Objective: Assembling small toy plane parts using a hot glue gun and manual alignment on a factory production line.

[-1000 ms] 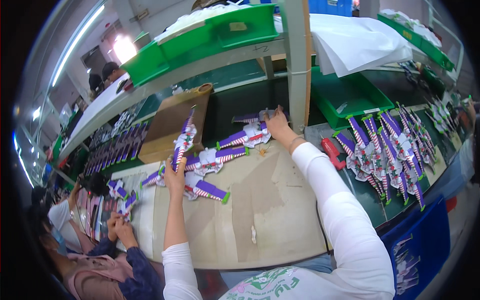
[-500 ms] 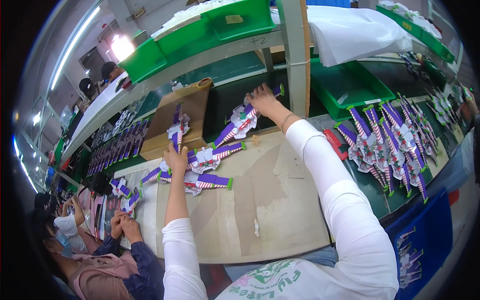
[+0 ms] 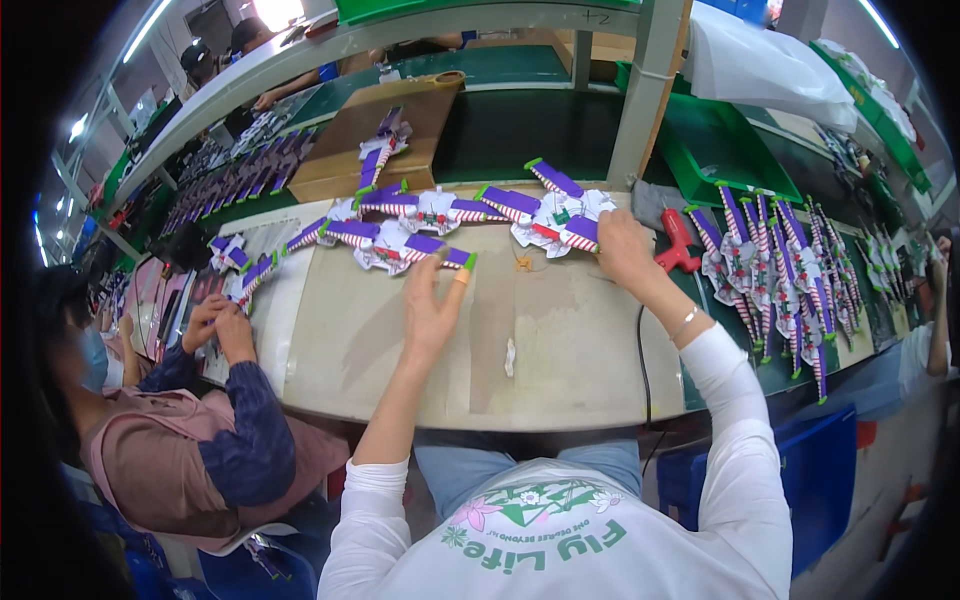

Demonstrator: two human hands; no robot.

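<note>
At the far edge of the beige work board [image 3: 560, 340] lie several winged toy parts with white bodies and purple wings, red-and-white stripes and green tips. My right hand [image 3: 628, 250] is closed on the right wing of one winged toy part [image 3: 560, 215]. My left hand [image 3: 432, 310] has its thumb and fingers apart, with an orange cover on one finger. It is closest to the green wing tip of a second part [image 3: 385, 245]; whether it touches is unclear. Behind that lies a third part [image 3: 432, 208].
A red glue gun [image 3: 678, 240] with a black cable lies right of my right hand. Stacked winged parts [image 3: 770, 260] fill the right side, before a green tray [image 3: 720, 150]. A cardboard box [image 3: 340, 150] bears another part. At left, a co-worker [image 3: 190, 430] handles a part.
The view has shifted. My right hand has brought its winged part from the dark far surface onto the board. My left hand has left the parts at left and moved right.
</note>
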